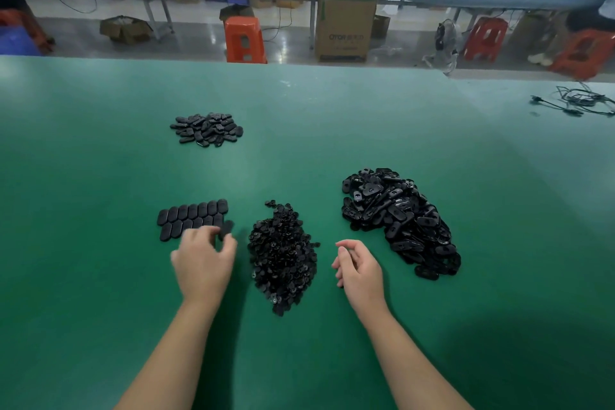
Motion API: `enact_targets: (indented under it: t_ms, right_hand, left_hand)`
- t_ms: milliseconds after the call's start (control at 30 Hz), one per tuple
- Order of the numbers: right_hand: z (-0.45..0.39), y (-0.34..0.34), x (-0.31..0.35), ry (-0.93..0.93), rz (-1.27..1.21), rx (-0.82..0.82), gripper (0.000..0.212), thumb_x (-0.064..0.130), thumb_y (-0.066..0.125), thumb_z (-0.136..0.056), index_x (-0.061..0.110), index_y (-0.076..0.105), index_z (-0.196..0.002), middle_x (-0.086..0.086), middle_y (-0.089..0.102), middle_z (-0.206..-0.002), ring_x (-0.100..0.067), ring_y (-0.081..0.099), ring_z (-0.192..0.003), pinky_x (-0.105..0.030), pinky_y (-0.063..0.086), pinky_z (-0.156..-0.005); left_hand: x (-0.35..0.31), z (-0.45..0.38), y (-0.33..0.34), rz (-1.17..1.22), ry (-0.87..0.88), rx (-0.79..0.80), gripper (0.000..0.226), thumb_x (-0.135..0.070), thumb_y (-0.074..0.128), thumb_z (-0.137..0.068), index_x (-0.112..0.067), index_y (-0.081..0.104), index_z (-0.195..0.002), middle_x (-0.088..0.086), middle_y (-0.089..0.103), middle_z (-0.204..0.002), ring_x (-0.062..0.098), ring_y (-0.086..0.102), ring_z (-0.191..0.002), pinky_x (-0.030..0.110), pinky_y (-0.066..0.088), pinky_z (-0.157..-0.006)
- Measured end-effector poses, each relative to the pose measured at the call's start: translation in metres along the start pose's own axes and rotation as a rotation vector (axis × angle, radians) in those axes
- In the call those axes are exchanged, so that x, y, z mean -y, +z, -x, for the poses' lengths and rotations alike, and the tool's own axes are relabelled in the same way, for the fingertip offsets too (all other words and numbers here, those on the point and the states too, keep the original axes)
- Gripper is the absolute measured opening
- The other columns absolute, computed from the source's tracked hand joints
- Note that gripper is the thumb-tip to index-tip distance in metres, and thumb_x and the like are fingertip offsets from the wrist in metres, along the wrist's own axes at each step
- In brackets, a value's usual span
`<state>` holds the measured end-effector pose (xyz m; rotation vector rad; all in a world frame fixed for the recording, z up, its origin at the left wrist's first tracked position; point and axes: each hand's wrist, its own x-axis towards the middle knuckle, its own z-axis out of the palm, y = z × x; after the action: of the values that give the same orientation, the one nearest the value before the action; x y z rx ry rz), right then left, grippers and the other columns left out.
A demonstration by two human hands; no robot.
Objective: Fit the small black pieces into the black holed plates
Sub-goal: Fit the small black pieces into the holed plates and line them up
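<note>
- Head view: left hand (203,263) pinches one black plate (226,229) at the right edge of the neat rows of plates (193,217).
- Right hand (357,268), fingers loosely curled, holds nothing, on bare green table (332,130) between the small-pieces heap (283,256) and the holed-plates heap (399,220).

A green table (299,103) fills most of the frame; at centre lies a heap of small black pieces (283,253); to its right a larger pile of holed plates (399,220); left of centre, neat rows of plates (193,216); upper left, a loose pile (207,129); far right, tangled black cables (579,100).
</note>
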<state>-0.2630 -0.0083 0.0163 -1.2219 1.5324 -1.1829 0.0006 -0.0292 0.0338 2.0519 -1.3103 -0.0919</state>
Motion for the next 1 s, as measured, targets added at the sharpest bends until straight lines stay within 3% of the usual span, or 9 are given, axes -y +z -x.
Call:
enact_targets:
  t_ms: [133,400,500,633,767,833,1000]
  right_hand:
    - [0.001,0.001,0.002,-0.007,0.019,0.002,0.016,0.017,0.053,-0.103,0.026,0.065,-0.097,0.005,0.068,-0.071,-0.005,0.057,-0.057,-0.028,0.054,-0.054]
    - [0.003,0.001,0.003,-0.004,0.035,-0.002,0.016,0.017,0.053,-0.103,0.026,0.065,-0.096,0.006,0.068,-0.071,-0.005,0.056,-0.056,-0.025,0.052,-0.054]
    - [0.002,0.001,0.003,-0.004,0.044,0.001,0.016,0.017,0.054,-0.103,0.027,0.065,-0.095,0.007,0.069,-0.071,-0.004,0.056,-0.056,-0.024,0.052,-0.053]
    - [0.002,0.001,0.003,-0.007,0.062,0.000,0.017,0.018,0.053,-0.103,0.028,0.064,-0.094,0.007,0.069,-0.071,-0.003,0.056,-0.053,-0.022,0.051,-0.052]
    - [0.002,0.002,0.003,-0.001,0.082,0.004,0.018,0.017,0.053,-0.103,0.029,0.064,-0.094,0.007,0.069,-0.072,-0.003,0.055,-0.052,-0.023,0.050,-0.051]
    - [0.002,0.002,0.002,0.002,0.095,0.007,0.018,0.016,0.053,-0.103,0.028,0.064,-0.095,0.009,0.070,-0.073,-0.003,0.055,-0.052,-0.026,0.050,-0.052]
    - [0.003,0.002,0.003,0.007,0.094,0.007,0.018,0.013,0.052,-0.102,0.027,0.064,-0.097,0.007,0.070,-0.078,-0.004,0.056,-0.057,-0.030,0.052,-0.055]
  left_hand:
    - [0.041,-0.009,-0.014,-0.093,-0.210,-0.007,0.025,-0.034,0.068,-0.088,-0.014,0.071,-0.103,0.013,0.061,-0.106,0.030,0.058,-0.095,0.043,0.036,-0.092]
    - [0.047,-0.012,-0.013,-0.135,-0.244,0.044,0.027,-0.044,0.067,-0.090,-0.019,0.072,-0.099,0.011,0.061,-0.105,0.029,0.058,-0.095,0.042,0.033,-0.091]
    - [0.042,-0.010,-0.010,-0.108,-0.204,0.011,0.023,-0.039,0.064,-0.093,-0.019,0.073,-0.098,0.010,0.060,-0.101,0.028,0.058,-0.089,0.042,0.033,-0.089]
    - [0.027,-0.001,-0.006,-0.004,-0.031,-0.062,0.010,-0.017,0.064,-0.093,-0.014,0.073,-0.095,0.006,0.062,-0.091,0.026,0.055,-0.074,0.040,0.039,-0.080]
    - [-0.003,0.012,0.007,0.059,0.186,0.152,0.014,-0.018,0.061,-0.096,-0.016,0.072,-0.104,-0.006,0.066,-0.090,0.009,0.058,-0.071,0.028,0.047,-0.063]
    - [-0.014,0.019,0.016,0.057,0.182,0.226,0.016,-0.022,0.058,-0.098,-0.019,0.071,-0.106,-0.007,0.066,-0.092,0.008,0.059,-0.074,0.029,0.050,-0.064]
    - [-0.014,0.025,0.027,0.070,0.148,0.211,0.019,-0.020,0.057,-0.097,-0.016,0.071,-0.110,-0.002,0.068,-0.099,0.015,0.062,-0.083,0.032,0.051,-0.071]
